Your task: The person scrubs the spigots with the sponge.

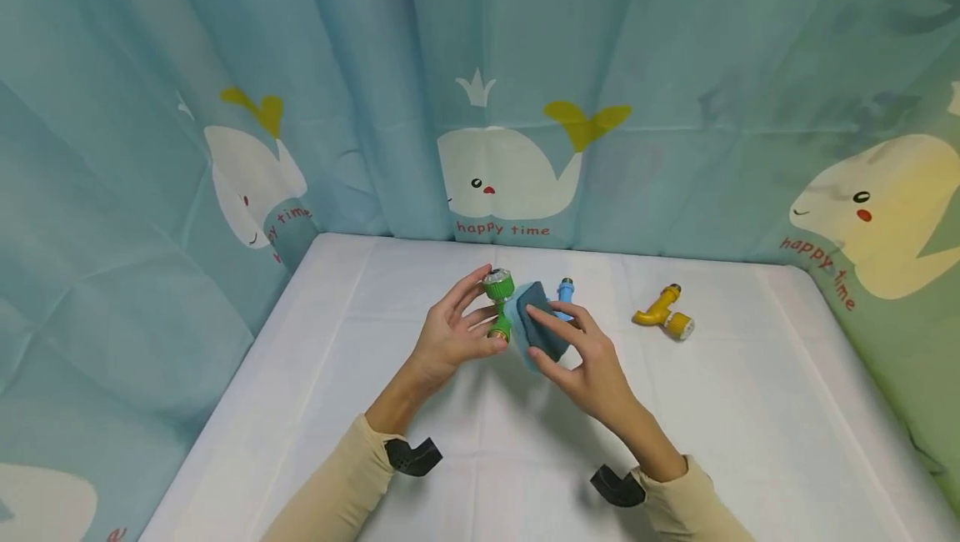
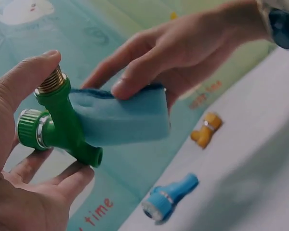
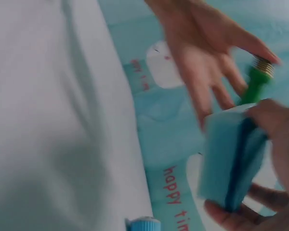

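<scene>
In the head view my left hand (image 1: 446, 338) holds a green plastic tap (image 1: 500, 285) above the table. The left wrist view shows its brass threaded end under my thumb, with fingers supporting the spout side of the tap (image 2: 62, 118). My right hand (image 1: 596, 363) grips a two-tone blue sponge (image 1: 546, 332) between thumb and fingers. The light blue side of the sponge (image 2: 127, 118) faces the tap's body and appears to touch it. In the right wrist view the sponge (image 3: 224, 154) hides most of the tap.
A blue tap (image 1: 566, 290) lies on the white-covered table (image 1: 360, 409) behind the right hand, partly hidden. Farther right lies a yellow tap (image 1: 664, 313). A blue curtain (image 1: 360, 158) with whale prints hangs along the table's back and sides.
</scene>
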`<state>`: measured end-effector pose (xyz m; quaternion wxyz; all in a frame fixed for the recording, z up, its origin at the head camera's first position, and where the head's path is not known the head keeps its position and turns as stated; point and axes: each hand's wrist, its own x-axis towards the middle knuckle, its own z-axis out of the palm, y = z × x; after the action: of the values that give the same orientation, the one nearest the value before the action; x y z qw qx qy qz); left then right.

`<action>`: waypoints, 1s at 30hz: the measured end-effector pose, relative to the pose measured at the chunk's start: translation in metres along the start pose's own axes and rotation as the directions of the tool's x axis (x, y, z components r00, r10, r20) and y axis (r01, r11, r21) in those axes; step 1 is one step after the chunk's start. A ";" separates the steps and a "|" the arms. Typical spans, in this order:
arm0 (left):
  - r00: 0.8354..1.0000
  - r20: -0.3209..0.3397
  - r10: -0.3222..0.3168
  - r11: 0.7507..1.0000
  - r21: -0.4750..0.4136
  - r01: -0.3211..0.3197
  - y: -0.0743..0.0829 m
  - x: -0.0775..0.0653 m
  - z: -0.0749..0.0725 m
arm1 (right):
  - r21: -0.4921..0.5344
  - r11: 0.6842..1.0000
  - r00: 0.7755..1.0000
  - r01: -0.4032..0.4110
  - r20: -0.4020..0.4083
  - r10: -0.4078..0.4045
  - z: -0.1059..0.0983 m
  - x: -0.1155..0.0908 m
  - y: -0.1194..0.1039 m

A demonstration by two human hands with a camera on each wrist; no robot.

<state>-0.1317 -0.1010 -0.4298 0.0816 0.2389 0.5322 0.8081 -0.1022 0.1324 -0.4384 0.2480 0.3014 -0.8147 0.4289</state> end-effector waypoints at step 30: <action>0.998 0.048 0.043 0.999 0.022 -0.044 0.010 -0.004 0.002 | -0.072 0.997 0.994 -0.041 0.094 0.048 -0.013 0.009 0.001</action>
<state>-0.1262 -0.1050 -0.4210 0.0736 0.2705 0.5342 0.7975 -0.1073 0.1411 -0.4259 0.2095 0.2944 -0.8467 0.3906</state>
